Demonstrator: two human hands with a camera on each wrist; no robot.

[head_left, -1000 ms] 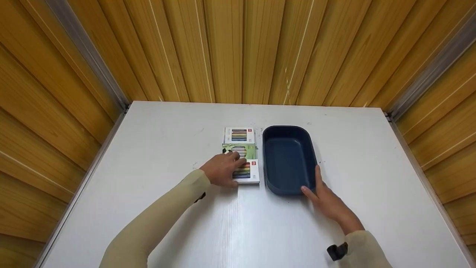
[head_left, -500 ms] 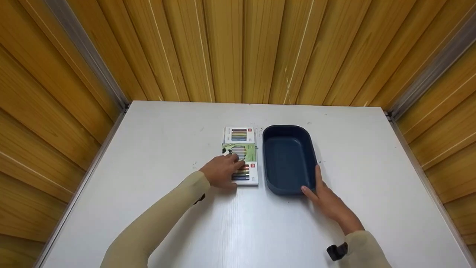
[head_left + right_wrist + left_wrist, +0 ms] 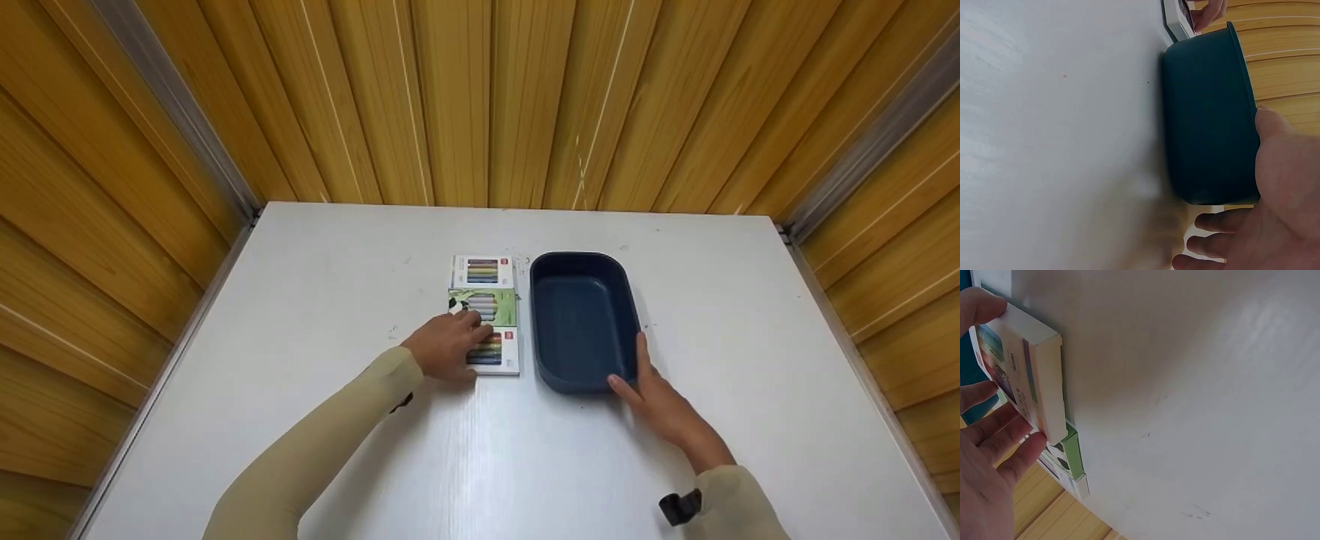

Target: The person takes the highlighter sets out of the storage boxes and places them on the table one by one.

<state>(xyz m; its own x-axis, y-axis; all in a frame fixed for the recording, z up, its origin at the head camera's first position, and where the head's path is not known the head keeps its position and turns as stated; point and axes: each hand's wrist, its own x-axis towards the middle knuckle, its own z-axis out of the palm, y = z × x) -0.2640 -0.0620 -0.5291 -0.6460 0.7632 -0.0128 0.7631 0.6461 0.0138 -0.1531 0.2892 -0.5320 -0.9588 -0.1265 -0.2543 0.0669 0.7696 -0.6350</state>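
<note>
Three flat crayon boxes lie in a column in the head view: a white far box (image 3: 483, 271), a green middle box (image 3: 495, 307) and a white near box (image 3: 508, 352). Coloured sticks show through their windows. My left hand (image 3: 444, 345) holds the near box, thumb at its near edge and fingers over its top and far side. In the left wrist view the near box (image 3: 1039, 382) lines up with the green box (image 3: 1074, 453). To the right sits a dark blue bin (image 3: 581, 330). My right hand (image 3: 664, 409) grips its near right corner, thumb at the rim, fingers along the outer side.
A white table (image 3: 360, 255) bears everything. Wood-look panels (image 3: 450, 105) rise behind it and on both sides, with metal posts at the corners. A narrow gap separates the box column from the bin.
The near crayon box has shifted slightly toward me and left under my left hand, so more of the green box shows. My right hand and the bin have stayed put.
</note>
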